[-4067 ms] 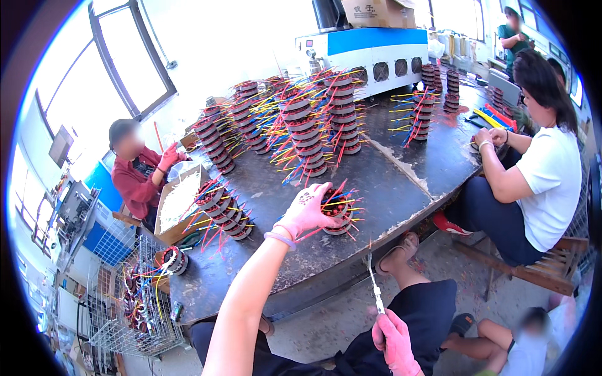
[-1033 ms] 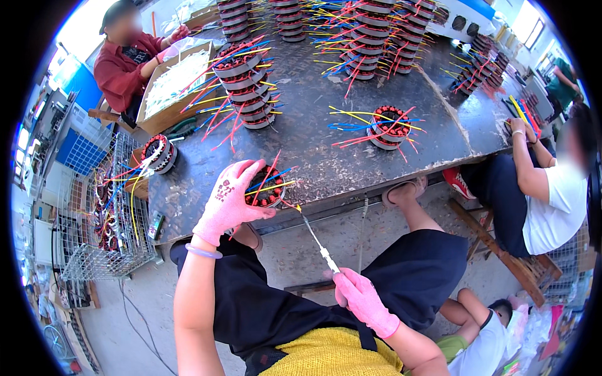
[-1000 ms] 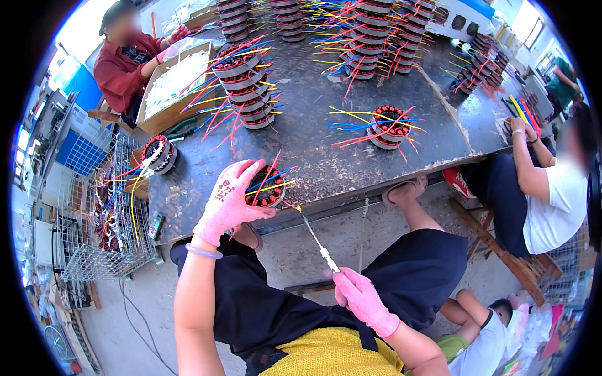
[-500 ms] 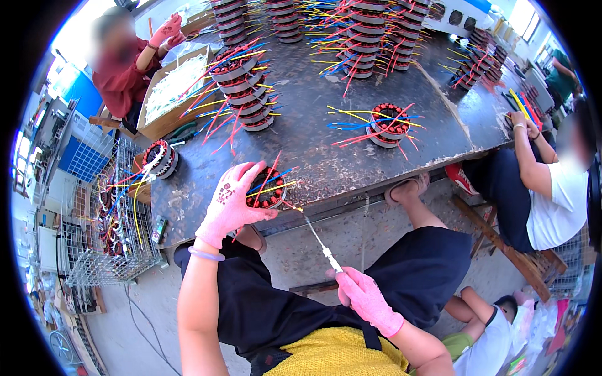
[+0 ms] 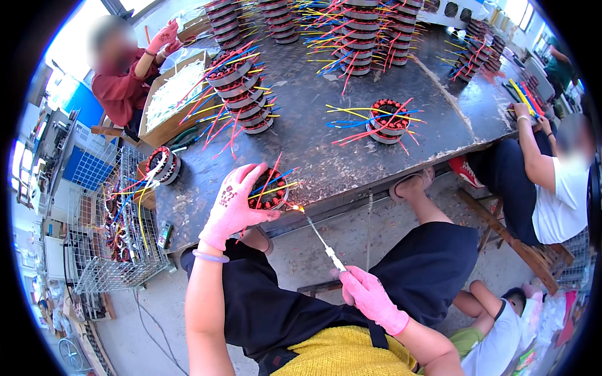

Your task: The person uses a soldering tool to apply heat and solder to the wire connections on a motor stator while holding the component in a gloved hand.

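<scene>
In its pink glove, my left hand (image 5: 233, 205) is closed around the left side of a motor stator (image 5: 272, 200) at the table's near edge. Red, blue and yellow wires stick out of the stator. My right hand (image 5: 374, 299), gloved in pink too, grips a thin metal rod with a white handle (image 5: 333, 255). A small orange flame-like glow (image 5: 298, 207) shows at the rod's far tip, beside the stator's right side. Part of the stator is hidden by my left fingers.
Another stator (image 5: 389, 122) sits on the dark table (image 5: 320, 138), one more (image 5: 163, 166) at its left edge. Stator stacks (image 5: 241, 94) stand farther back. A wire basket (image 5: 122, 276) is at left, by a cardboard box (image 5: 169, 94). Co-workers sit left and right; another person is low at right.
An orange glow at the rod's tip is brighter now. Both hands keep nearly the same pose on the stator and rod; the whole view has shifted slightly.
</scene>
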`<state>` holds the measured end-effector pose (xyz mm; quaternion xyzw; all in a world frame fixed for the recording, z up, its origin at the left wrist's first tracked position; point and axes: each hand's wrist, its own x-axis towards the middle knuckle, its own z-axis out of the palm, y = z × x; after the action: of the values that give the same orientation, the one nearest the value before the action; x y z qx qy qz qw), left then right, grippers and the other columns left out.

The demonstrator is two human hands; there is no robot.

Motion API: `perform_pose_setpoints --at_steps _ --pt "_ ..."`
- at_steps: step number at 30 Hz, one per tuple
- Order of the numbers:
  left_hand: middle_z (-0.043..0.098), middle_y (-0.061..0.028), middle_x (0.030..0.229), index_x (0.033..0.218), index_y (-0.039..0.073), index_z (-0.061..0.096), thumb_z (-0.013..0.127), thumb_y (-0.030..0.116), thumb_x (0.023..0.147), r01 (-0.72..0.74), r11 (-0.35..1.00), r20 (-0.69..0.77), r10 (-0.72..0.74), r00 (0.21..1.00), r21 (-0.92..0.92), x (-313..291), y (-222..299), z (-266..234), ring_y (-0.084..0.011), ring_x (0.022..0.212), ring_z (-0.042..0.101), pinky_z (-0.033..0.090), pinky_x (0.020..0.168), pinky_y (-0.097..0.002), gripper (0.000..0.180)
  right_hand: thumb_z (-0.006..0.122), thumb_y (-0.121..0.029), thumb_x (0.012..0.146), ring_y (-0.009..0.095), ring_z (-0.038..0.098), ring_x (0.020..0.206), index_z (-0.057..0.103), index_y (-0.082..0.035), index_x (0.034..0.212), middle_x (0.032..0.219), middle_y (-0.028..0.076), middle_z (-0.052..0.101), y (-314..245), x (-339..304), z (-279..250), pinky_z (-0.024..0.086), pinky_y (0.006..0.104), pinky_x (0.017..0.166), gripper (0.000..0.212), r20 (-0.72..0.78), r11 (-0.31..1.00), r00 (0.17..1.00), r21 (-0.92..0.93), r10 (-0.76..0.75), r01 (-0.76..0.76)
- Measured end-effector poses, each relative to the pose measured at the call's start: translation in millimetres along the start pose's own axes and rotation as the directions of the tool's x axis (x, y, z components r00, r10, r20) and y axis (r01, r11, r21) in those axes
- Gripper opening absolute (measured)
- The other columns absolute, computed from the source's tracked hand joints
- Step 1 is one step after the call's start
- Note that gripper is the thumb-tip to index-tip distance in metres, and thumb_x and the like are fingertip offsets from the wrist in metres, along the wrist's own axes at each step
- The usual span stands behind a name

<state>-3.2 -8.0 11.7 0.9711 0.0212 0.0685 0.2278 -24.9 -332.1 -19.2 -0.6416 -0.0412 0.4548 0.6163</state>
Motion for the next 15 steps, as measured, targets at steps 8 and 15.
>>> perform_pose_setpoints --at_steps 8,15 --pt "0.050 -0.0185 0.136 0.140 0.004 0.048 0.088 0.031 0.059 -0.018 1.000 -0.004 0.018 1.000 0.012 0.5 -2.9 1.4 -0.0374 0.129 0.047 0.036 0.110 -0.0433 0.095 0.047 -0.022 0.103 0.007 0.044 0.060 0.062 0.000 0.120 0.067 0.000 0.046 3.3 0.1 -0.2 0.040 0.0255 0.057 0.032 0.008 0.997 1.000 0.071 -0.013 0.013" --pt "0.052 -0.0182 0.134 0.139 0.005 0.049 0.088 0.036 0.059 -0.019 1.000 -0.011 0.019 1.000 0.023 1.1 -3.8 3.2 -0.0381 0.127 0.048 0.037 0.109 -0.0447 0.095 0.047 -0.022 0.103 0.008 0.044 0.059 0.062 -0.001 0.119 0.067 0.000 0.046 4.9 1.5 -0.3 0.039 0.0259 0.056 0.030 0.015 0.999 1.000 0.048 -0.018 0.017"
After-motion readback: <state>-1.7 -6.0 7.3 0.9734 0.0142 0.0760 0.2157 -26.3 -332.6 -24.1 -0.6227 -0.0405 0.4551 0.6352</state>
